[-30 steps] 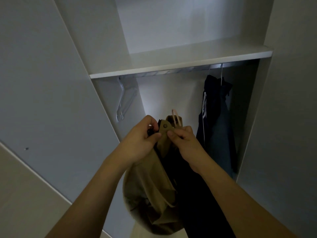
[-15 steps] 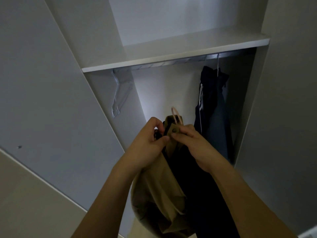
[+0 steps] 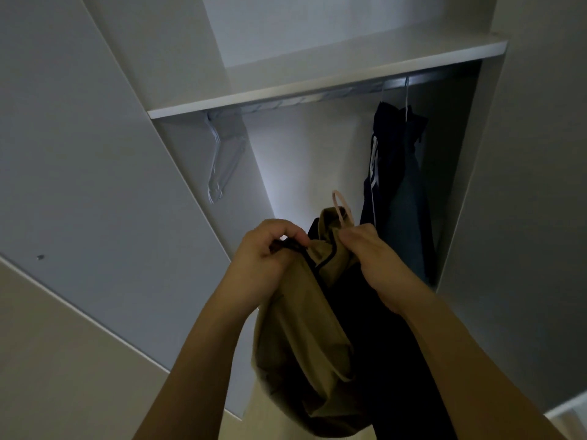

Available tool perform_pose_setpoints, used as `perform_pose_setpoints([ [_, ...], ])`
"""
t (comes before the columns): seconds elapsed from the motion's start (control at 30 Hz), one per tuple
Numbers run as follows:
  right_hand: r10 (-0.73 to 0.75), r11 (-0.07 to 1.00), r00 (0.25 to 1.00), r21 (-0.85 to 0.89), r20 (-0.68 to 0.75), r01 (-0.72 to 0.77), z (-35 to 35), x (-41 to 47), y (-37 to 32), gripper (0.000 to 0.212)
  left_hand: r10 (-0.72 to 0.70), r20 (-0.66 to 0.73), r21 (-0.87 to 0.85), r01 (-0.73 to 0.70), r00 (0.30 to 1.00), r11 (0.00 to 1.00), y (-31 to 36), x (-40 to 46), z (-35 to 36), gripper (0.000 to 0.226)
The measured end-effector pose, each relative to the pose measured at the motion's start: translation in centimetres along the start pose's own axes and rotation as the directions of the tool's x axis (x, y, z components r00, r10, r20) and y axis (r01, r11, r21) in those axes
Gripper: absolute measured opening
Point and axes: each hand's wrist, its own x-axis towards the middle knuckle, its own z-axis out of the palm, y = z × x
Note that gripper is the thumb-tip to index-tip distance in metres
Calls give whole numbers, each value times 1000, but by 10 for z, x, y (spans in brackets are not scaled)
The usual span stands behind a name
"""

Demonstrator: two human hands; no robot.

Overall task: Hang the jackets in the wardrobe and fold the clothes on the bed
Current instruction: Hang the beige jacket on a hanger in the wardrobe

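A tan jacket with dark lining (image 3: pixel 295 338) hangs from a pink hanger (image 3: pixel 340 208) in front of the open wardrobe. My left hand (image 3: pixel 265 265) grips the dark collar edge on the left side. My right hand (image 3: pixel 371 258) pinches the tan collar by the hanger's neck. The hanger hook points up, well below the wardrobe rail (image 3: pixel 317 98). The jacket's lower part bunches between my forearms.
A dark blue jacket (image 3: pixel 397 173) hangs on the rail at the right. An empty clear hanger (image 3: pixel 222 160) hangs at the rail's left end. A white shelf (image 3: pixel 317 87) runs above the rail. The wardrobe door (image 3: pixel 79 138) stands open on the left.
My hands have drawn slightly apart along the collar; the snap tab they pinched earlier is out of sight. The view has tilted a little upward.
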Motion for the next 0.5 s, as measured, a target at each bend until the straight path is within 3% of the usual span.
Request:
perform_pose_setpoints([
  [0.13, -82, 993, 992, -81, 91, 90, -8, -3, 0, 21, -120, -55, -241, 103, 991, 965, -9, -6, 1, 24],
  [0.27, -94, 970, 984, -209, 153, 126, -11, -6, -3, 19, -291, 76, -566, 282, 954, 774, -12, -11, 1, 16],
  [0.37, -107, 947, 976, -280, 190, 158, -12, -9, -6, 20, -312, 174, -595, 352, 934, 722, -12, -13, 2, 18],
  [0.5, -92, 933, 969, -321, 227, 164, -15, -13, -11, 15, -287, 240, -571, 374, 927, 731, -7, -13, 3, 23],
])
